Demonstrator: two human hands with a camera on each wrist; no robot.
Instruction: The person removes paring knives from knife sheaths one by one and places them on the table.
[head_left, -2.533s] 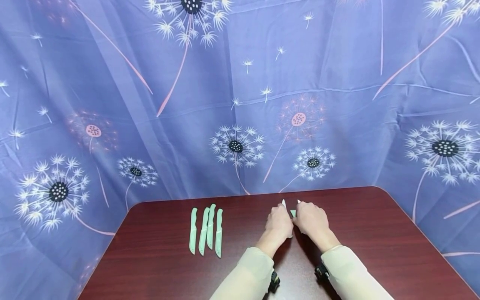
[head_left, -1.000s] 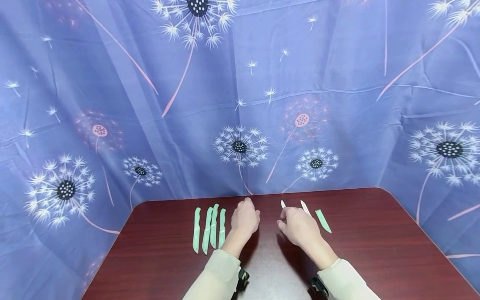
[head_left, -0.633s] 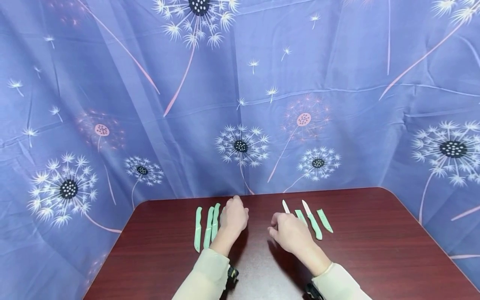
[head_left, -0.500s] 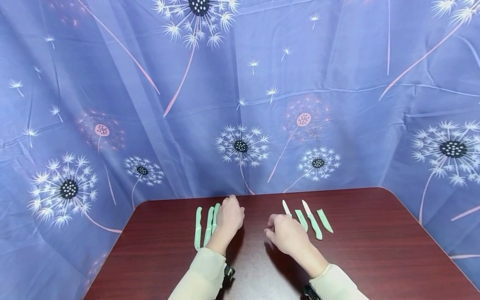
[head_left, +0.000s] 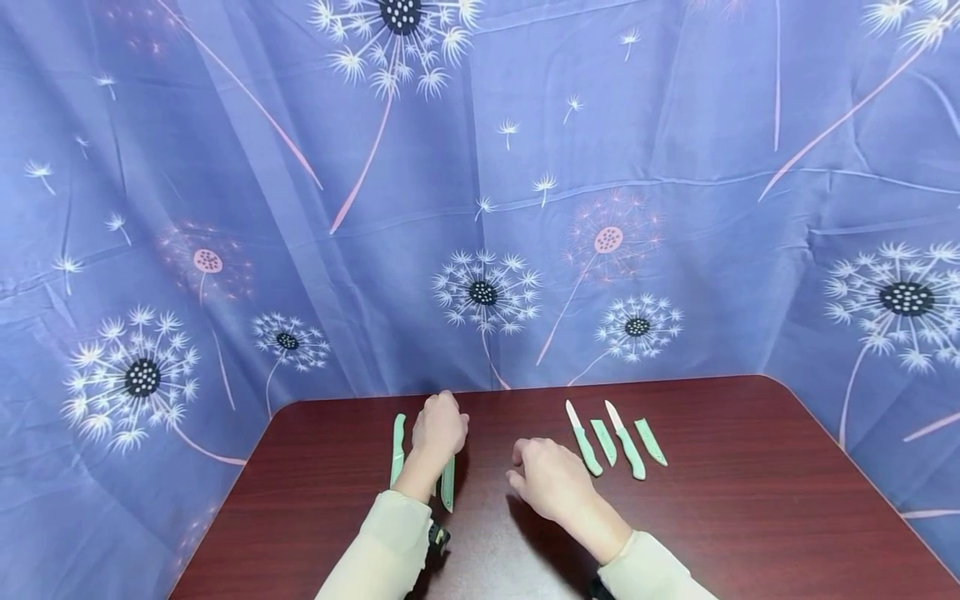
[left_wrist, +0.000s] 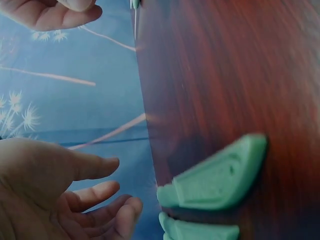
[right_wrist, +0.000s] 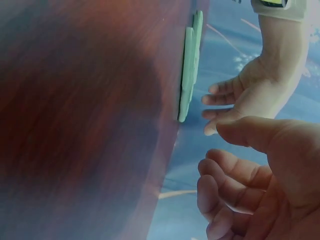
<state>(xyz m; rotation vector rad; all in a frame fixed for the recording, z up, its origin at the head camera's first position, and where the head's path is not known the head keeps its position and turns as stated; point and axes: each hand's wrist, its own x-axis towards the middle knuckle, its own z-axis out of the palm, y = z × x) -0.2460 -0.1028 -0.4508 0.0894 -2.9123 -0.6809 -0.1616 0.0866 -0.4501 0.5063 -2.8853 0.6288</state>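
In the head view my left hand (head_left: 438, 433) is over the green sheathed knives at the table's left, partly hiding them. One sheathed knife (head_left: 397, 442) shows to its left and the lower end of another sheathed knife (head_left: 447, 483) to its right. The left wrist view has the hand's fingers loosely bent with nothing between them, beside a green sheath (left_wrist: 220, 175). My right hand (head_left: 551, 479) hovers mid-table, fingers relaxed and holding nothing. To its right lie two unsheathed paring knives (head_left: 626, 440) with white blades and green handles, alternating with two loose green sheaths (head_left: 650, 442).
The dark red wooden table (head_left: 750, 500) has rounded far corners. Right behind its far edge hangs a blue cloth (head_left: 675, 250) printed with dandelions. Both bare blades point toward that edge.
My hands were together at the right around a knife; they have parted. The left hand has moved left to the sheathed knives. The right hand has drawn back leftward, uncovering the bare knives and sheaths.
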